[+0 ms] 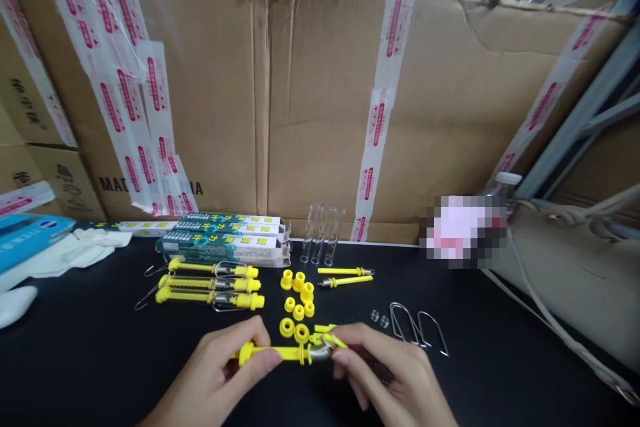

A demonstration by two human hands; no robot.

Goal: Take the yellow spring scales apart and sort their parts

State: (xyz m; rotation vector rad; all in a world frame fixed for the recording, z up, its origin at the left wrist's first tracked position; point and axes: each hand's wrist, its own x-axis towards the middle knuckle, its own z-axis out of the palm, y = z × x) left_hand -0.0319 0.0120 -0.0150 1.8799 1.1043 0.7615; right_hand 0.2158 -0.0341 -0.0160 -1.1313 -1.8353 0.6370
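My left hand (220, 370) pinches the left end of a yellow plastic rod (280, 352) held level over the black table (90, 347). My right hand (385, 373) grips the rod's right end, where a metal spring or hook (323, 349) sits. Just beyond the hands lie several loose yellow caps (299, 293). Three finished yellow-and-clear assemblies (210, 283) lie in a row to the left. Two thin yellow rods (345, 275) rest behind the caps.
Clear tubes (323, 233) stand against the cardboard wall (320, 107). Flat printed boxes (225, 240) are stacked at the back left. Bent wire hooks (417, 330) and two small clear beads (379, 318) lie to the right. White cloth (70, 250) and a blue packet (25, 233) lie far left.
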